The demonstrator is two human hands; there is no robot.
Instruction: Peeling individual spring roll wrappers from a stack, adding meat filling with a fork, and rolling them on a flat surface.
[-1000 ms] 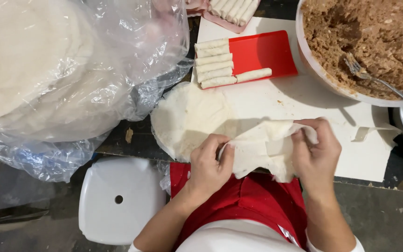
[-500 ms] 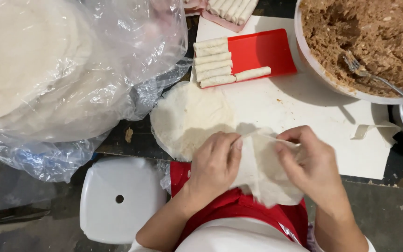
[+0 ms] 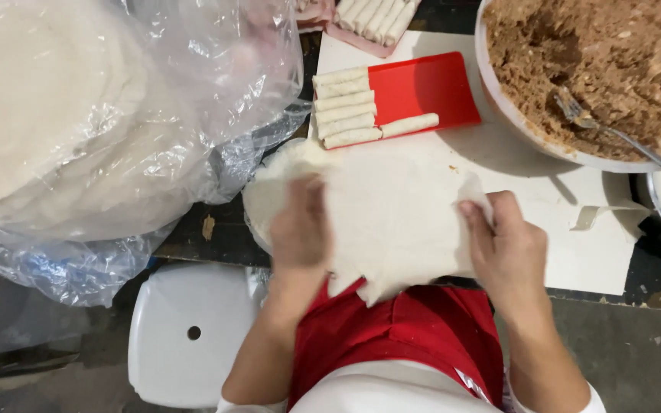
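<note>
Seen from above, a person's two hands hold a thin, round, pale wrapper sheet (image 3: 395,222) stretched flat between them, just above the near edge of a white board (image 3: 545,199). The left hand (image 3: 300,229) lies on the sheet's left side, its fingers close together and curled; blur hides whether they pinch the edge or only press on it. The right hand (image 3: 508,248) grips the sheet's right edge, fingers (image 3: 477,222) loosely bent and pinching the rim. The sheet's lower edge hangs over the person's red apron (image 3: 407,336).

On the far side of the sheet from the hands, a red tray (image 3: 422,88) lies on the board and holds a row of finished pale rolls (image 3: 350,107). To the right of the tray a large white bowl (image 3: 508,115) is full of brown minced filling (image 3: 606,53), with a metal fork (image 3: 613,134) resting in it. Left of the sheet, a clear plastic bag (image 3: 154,153) covers a tall stack of the same pale wrappers (image 3: 32,99). Below the bag stands a white plastic stool (image 3: 185,336).
</note>
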